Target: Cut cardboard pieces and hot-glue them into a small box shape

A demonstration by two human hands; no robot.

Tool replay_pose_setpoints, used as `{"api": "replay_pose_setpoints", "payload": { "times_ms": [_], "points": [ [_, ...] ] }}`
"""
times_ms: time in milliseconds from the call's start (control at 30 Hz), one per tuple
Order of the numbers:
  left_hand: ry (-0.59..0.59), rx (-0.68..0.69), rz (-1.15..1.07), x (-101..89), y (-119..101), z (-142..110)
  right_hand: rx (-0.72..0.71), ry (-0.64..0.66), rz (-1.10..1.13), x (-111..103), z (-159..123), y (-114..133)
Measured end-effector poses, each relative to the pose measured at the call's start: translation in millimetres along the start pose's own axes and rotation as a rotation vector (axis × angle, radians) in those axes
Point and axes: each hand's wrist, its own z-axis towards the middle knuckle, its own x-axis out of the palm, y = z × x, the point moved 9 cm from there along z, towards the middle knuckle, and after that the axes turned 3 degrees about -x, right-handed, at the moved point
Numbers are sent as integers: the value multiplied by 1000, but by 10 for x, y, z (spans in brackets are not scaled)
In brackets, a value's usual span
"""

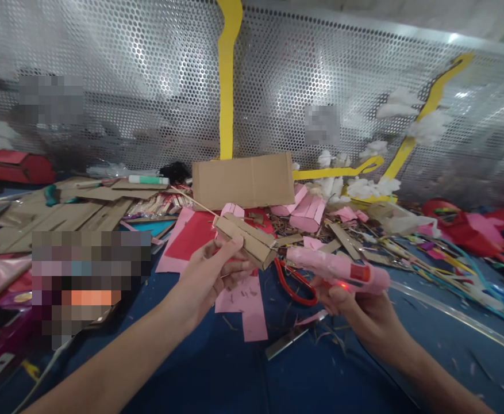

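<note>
My left hand (219, 267) grips a small folded cardboard box (247, 241), thumb on top and fingers below. A thin wooden stick (197, 202) runs up and left from the box's far end. In my right hand (359, 313) is a pink hot glue gun (333, 265) with a red light lit near the fingers. Its nozzle points left and is at the right end of the box; whether they touch I cannot tell. A long clear glue stick (458, 316) trails from the gun's back. Below the nozzle lie red-handled scissors (295, 287), partly hidden.
A larger cardboard box (243, 181) stands behind, against a perforated metal panel (169, 86). Pink paper (254, 313) and a metal blade-like strip (288, 343) lie on the blue surface (200, 368). Cardboard pieces (100, 218) are piled left; sticks and scraps crowd the right.
</note>
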Motion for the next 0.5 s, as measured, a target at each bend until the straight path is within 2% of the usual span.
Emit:
{"api": "replay_pose_setpoints", "payload": {
  "times_ms": [500],
  "points": [
    [18, -12, 14, 7, 22, -6, 8, 77, 84, 107, 9, 40]
  ]
}}
